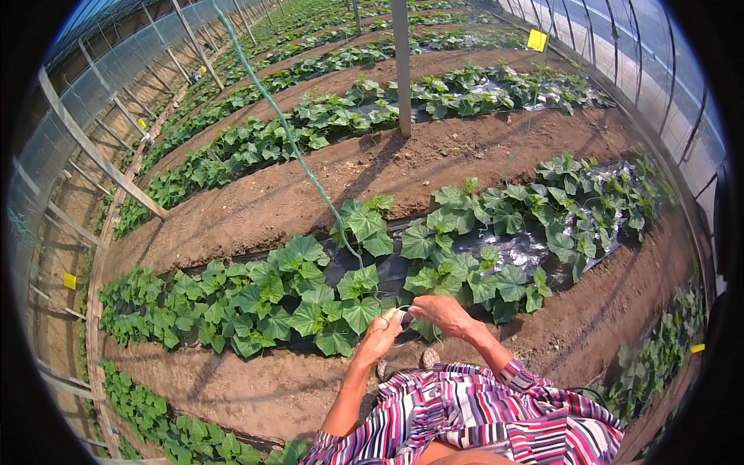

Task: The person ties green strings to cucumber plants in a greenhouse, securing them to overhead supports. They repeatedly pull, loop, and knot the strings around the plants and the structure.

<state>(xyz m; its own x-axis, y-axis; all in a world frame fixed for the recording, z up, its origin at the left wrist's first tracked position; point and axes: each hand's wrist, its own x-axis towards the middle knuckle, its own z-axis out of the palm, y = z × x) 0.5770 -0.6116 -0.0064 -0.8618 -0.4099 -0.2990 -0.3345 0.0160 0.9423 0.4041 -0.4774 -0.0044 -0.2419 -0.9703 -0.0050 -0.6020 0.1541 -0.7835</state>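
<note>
My left hand (pixel 381 337) and my right hand (pixel 446 317) meet in front of my body, with fingers pinched on a thin, pale green twine (pixel 405 309). Between the fingertips the twine bends into a small loop. A thicker-looking green cord (pixel 290 139) slants down from the top of the view and thins out near my hands; it looks like the same line. Broad-leaved young cucumber plants (pixel 360 311) grow just beyond my left hand, and more leaves (pixel 427 279) stand beyond my right. Black plastic mulch film (pixel 343 264) covers the bed under them.
A grey post (pixel 402 70) stands in the soil path (pixel 261 203) beyond this row. More plant rows run behind it. Slanted supports (pixel 104 157) line the greenhouse's left side. A yellow card (pixel 536 40) hangs at upper right. Bare soil (pixel 261 383) lies near my feet.
</note>
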